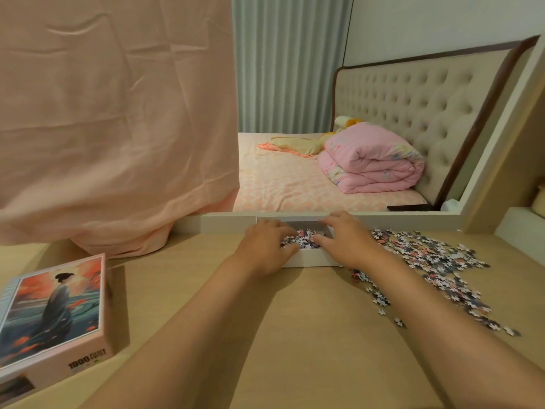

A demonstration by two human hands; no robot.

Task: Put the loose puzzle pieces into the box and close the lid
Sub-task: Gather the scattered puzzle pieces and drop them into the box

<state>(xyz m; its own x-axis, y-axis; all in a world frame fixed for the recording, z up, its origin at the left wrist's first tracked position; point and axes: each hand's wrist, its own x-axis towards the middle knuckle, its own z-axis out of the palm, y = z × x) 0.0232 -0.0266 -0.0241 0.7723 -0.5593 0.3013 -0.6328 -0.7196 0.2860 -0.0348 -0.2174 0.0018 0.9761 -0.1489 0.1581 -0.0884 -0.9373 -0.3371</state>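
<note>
The white box (pixel 309 259) sits at the far middle of the wooden table (pixel 295 335), its back edge up against the pale frame of what looks to me like a large mirror (pixel 339 113), and I can see a small heap of puzzle pieces in the box (pixel 303 239) between the two hands. My left hand (pixel 265 246) lies over the box's left side, palm down, fingers spread loosely and curled onto the heap, touching pieces; whether any are actually pinched I cannot tell. My right hand (pixel 345 240) reaches over the right side in the same way, fingers bent down onto the heap, thumb toward the middle, and again I cannot say if it grips anything. Just beside the box on the right, running out along the table toward the near right edge, is the scatter of loose pieces (pixel 436 261) (still a wide spread, thinning to single pieces nearest me), and my right forearm crosses its near-left fringe. Well apart, at the near left of the table, lies the lid (pixel 53 314), picture side up, showing a figure in a dark robe against an orange sky, with "1000" printed on its side wall. Behind the lid a peach cloth (pixel 118 113) hangs down onto the table. In the mirror I see a bed with a folded pink quilt (pixel 371 160) against a tufted headboard (pixel 413 93).
</note>
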